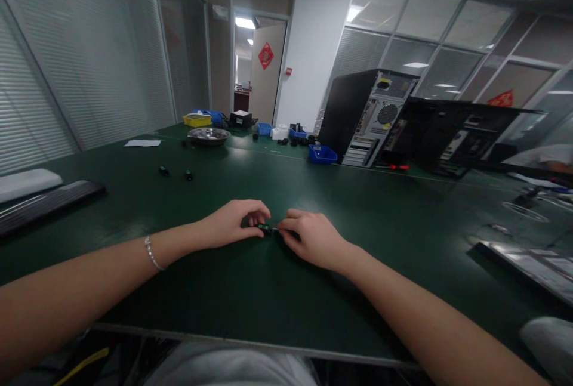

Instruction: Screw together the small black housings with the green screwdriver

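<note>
- Green table point(224, 290) in an office with glass partitions; work sits around mid-width, toward the near edge.
- Left hand point(233, 222): thumb and fingers closed on a small green-and-black part point(264, 228), held just above or on the tabletop, can't tell which.
- Right hand point(313, 234): fingertips pinched on a thin light piece point(276, 229) that points at the part's right end. Too small to say what it is, or whether the two touch.
- Progress, my read: one part being worked, not yet put down. Can't confirm whether anything on it is joined or loosened.
- Two small dark pieces, left point(163, 170) and right point(189, 175), lie apart toward the table's left side, neither in hand. They look similar to the held part; done or waiting, can't tell.
- Keyboard point(49, 204) at the left edge.
- Further out, toward the far edge: metal dish point(209, 137) on the left, blue bin point(322, 154) right of middle, computer tower point(376, 114) just beside it.
- Red-handled tool point(400, 166) lies near the tower's base.
</note>
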`<state>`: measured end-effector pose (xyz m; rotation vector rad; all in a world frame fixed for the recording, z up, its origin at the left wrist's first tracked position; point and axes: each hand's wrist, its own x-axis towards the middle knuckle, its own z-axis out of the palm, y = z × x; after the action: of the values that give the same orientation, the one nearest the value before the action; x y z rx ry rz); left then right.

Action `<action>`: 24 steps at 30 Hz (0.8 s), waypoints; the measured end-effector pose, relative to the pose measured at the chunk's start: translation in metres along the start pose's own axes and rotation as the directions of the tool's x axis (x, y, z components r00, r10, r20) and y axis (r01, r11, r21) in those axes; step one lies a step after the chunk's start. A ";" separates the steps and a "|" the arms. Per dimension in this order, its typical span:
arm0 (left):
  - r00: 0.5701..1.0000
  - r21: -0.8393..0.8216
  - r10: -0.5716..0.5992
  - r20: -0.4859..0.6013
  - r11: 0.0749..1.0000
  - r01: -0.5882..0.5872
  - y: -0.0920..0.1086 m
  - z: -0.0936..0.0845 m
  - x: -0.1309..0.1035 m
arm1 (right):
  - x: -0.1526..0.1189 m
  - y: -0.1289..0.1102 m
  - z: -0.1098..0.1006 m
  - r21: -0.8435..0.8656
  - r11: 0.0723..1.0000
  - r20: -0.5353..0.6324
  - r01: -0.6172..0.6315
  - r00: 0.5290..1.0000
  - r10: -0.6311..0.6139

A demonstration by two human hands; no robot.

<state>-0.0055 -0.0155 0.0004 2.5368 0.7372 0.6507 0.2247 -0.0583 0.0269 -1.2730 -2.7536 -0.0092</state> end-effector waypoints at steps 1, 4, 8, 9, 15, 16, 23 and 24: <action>1.000 -0.010 -0.003 0.000 1.000 0.003 0.000 0.001 0.000 | 0.000 0.000 0.000 0.002 1.000 -0.001 0.001 1.000 -0.001; 1.000 -0.017 0.003 0.010 1.000 -0.003 0.001 0.001 0.001 | 0.000 0.001 0.001 0.014 1.000 -0.010 0.005 1.000 -0.005; 1.000 -0.011 -0.008 0.007 1.000 0.008 0.001 0.003 0.002 | 0.001 0.001 0.003 0.033 0.999 -0.032 0.006 0.999 -0.005; 1.000 -0.011 -0.015 0.000 1.000 0.015 0.001 0.003 0.002 | 0.001 0.001 0.004 0.039 0.999 -0.037 0.008 0.999 -0.007; 0.998 -0.043 -0.049 -0.046 0.998 0.047 -0.002 0.002 0.000 | 0.001 0.001 0.008 0.070 0.997 -0.085 0.016 0.996 -0.010; 0.997 -0.050 -0.054 -0.053 0.997 0.051 -0.001 0.002 0.000 | 0.001 0.001 0.009 0.075 0.997 -0.093 0.019 0.996 -0.012; 0.992 -0.096 -0.095 -0.080 0.992 0.087 0.001 0.002 0.000 | 0.002 0.002 0.013 0.086 0.996 -0.120 0.036 0.992 -0.025; 0.991 -0.102 -0.101 -0.083 0.990 0.093 0.002 0.003 0.000 | 0.002 0.002 0.013 0.082 0.996 -0.123 0.035 0.992 -0.025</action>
<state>-0.0031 -0.0173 -0.0007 2.3804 0.8324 0.7501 0.2235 -0.0551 0.0137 -1.1694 -2.6400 0.0255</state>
